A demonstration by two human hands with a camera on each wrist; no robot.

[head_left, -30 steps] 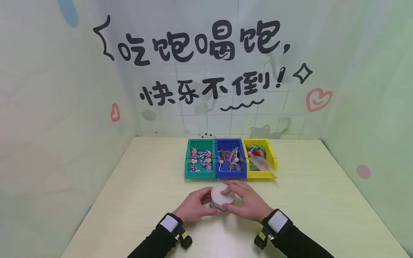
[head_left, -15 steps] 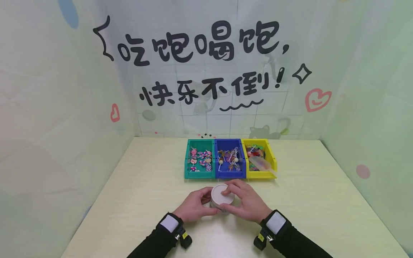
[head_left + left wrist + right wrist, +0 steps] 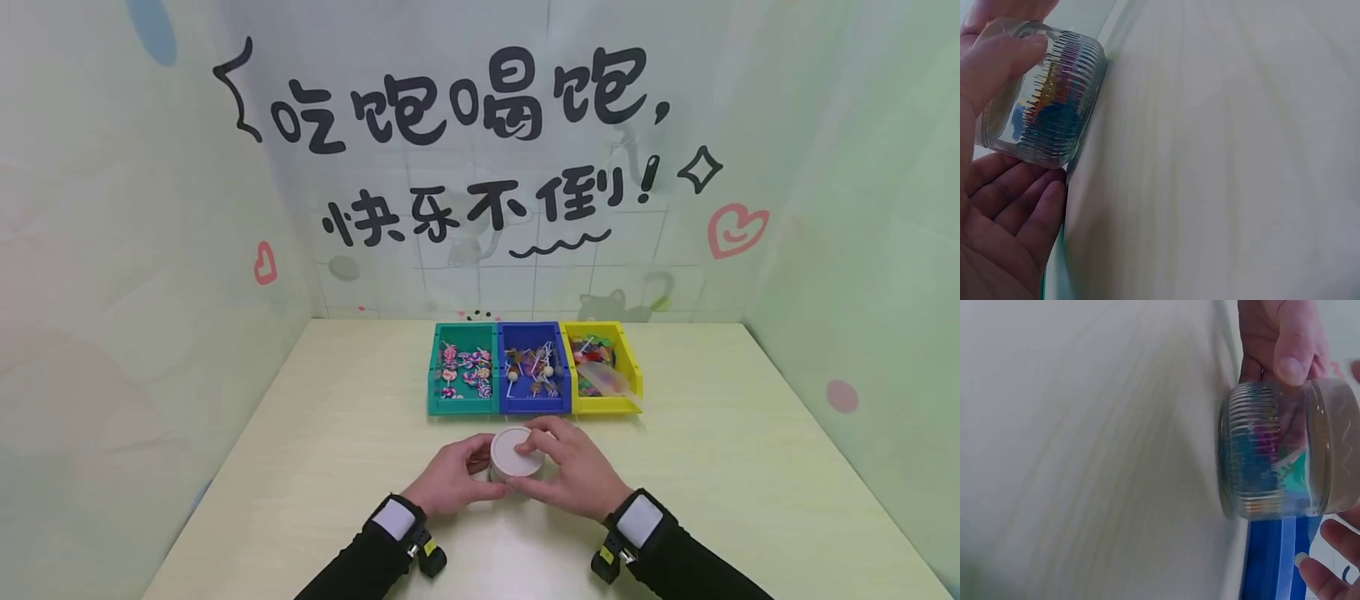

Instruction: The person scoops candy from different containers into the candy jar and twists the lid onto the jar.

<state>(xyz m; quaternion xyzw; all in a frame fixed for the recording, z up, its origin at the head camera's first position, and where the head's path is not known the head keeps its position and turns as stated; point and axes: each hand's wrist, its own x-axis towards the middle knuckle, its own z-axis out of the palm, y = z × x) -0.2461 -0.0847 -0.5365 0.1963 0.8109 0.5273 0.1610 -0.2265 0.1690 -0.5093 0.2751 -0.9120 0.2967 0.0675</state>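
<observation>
A clear ribbed jar (image 3: 1063,94) with colourful pieces inside stands upright on the table, capped with a pale lid (image 3: 507,443). My left hand (image 3: 450,481) holds the jar's body from the left, its thumb against the near side. From the right, my right hand (image 3: 577,477) grips the lid, one bent finger on top and the thumb at its near edge. In the right wrist view, more right-hand fingers (image 3: 1329,578) curve beside the lid, and the left thumb (image 3: 1293,356) presses on the jar's wall.
Behind the jar stand three joined bins: a green one (image 3: 463,407) with small swirl lollipops, a blue one (image 3: 536,406) with small stick candies, and a yellow one (image 3: 609,406) with colourful pieces and a translucent scoop (image 3: 606,379). Printed walls (image 3: 375,283) border the table (image 3: 360,383).
The right thumb has slid slightly left along the lid's near edge. The left hand and the jar stay in place.
</observation>
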